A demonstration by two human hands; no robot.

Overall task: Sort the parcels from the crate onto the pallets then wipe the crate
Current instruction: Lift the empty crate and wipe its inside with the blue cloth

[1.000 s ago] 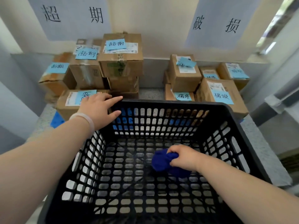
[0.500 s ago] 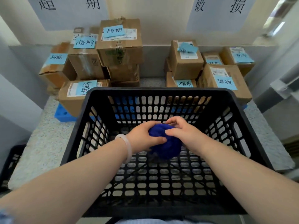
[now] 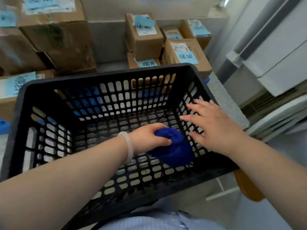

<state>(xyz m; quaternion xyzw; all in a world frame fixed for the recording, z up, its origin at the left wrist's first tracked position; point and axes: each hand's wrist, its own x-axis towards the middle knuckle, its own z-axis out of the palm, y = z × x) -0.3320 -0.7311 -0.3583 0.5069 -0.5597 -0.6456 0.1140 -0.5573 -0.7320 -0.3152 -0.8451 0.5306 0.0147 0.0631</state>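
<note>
Head cam, close, looking down into crate [image 3: 106, 75].

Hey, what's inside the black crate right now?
The left hand grips a blue cloth inside the black crate, the right hand spread open beside it. Nothing else shows; the floor under cloth and forearms is covered.

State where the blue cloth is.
In the head view, the blue cloth sits inside the black crate near its right wall, gripped by the left hand.

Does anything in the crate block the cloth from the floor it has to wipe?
Nothing visible does. The left hand grips the blue cloth inside the black crate; its mesh floor holds no parcels.
</note>
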